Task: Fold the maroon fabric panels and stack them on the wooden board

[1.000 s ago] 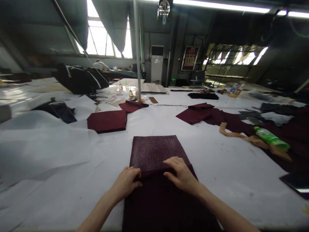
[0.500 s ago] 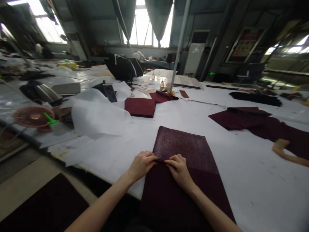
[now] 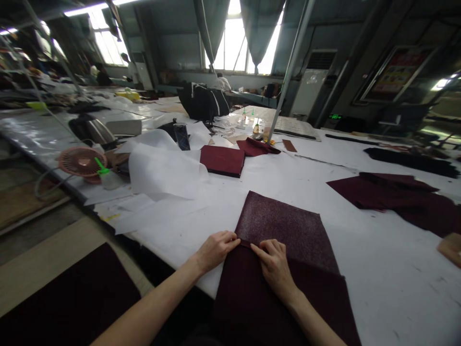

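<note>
A long, dark maroon fabric panel [image 3: 298, 240] lay on the broad, white-covered table [image 3: 392, 274], directly in front of the person. The bare left hand [image 3: 216, 251] was narrowed to a pinch at its left edge, and the bare right hand [image 3: 275, 269] held the same narrow fold just beside, fingers curled in; the undersides of both grips were hidden. Working this fold well seemed to call for keeping the short strip between the fingertips taut and straight, without pulling the panel askew.

The panel's long axis ran away from the person, its speckled, lighter end pointing toward the windows, with the far left corner farther off than the right. Its near end ran out at the bottom of the view.

Beyond it sat a flat maroon fabric stack [image 3: 222, 161]; to the left curled a translucent white sheet [image 3: 162, 175], near a pink round fan [image 3: 82, 162]. Crumpled maroon cloth [image 3: 374, 192] lay to the right.
</note>
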Motion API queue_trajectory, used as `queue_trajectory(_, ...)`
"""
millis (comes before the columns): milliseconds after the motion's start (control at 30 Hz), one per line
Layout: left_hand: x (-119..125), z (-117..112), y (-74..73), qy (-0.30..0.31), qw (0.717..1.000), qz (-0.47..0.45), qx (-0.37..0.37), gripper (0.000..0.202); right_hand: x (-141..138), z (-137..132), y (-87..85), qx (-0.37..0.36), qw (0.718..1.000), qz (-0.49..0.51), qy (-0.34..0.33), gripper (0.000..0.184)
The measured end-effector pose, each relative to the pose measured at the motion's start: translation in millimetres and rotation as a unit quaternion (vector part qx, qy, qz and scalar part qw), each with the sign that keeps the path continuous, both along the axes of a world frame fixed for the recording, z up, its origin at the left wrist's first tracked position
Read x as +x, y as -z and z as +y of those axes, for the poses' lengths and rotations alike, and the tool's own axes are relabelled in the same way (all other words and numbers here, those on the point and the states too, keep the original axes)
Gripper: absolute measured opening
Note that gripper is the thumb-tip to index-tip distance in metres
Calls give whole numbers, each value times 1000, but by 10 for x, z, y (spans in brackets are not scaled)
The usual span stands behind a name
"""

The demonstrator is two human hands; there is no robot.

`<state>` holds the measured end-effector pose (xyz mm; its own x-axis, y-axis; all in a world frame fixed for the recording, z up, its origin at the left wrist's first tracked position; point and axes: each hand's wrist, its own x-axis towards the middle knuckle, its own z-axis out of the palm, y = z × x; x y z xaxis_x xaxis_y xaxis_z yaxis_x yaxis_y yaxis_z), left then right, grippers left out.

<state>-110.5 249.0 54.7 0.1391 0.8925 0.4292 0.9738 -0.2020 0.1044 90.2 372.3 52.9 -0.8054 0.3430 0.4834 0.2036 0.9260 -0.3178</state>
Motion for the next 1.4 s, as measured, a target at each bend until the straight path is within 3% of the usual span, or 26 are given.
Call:
queue_trajectory(467,73,-16,-112,-10,987,148,-60,25,-11,-31,4,53,998,-44,3,38)
queue_trajectory(600,131,-74,-245,-83,983,161,-23,26,-11,-42,11,59,997,-53,10,36)
queue_trajectory(700,320,-56,-318,-107,984,142,17,36,-17,-58,2,57,997,-59,13,36)
queue_trajectory(933,750,107,-169,-115,972,166,-121,36,61,9,-31,50,998,-47,9,32)
queue_trajectory(1400,916,201,-177,-110,966,181,-148,55,631,339,-79,50,997,-59,-28,32)
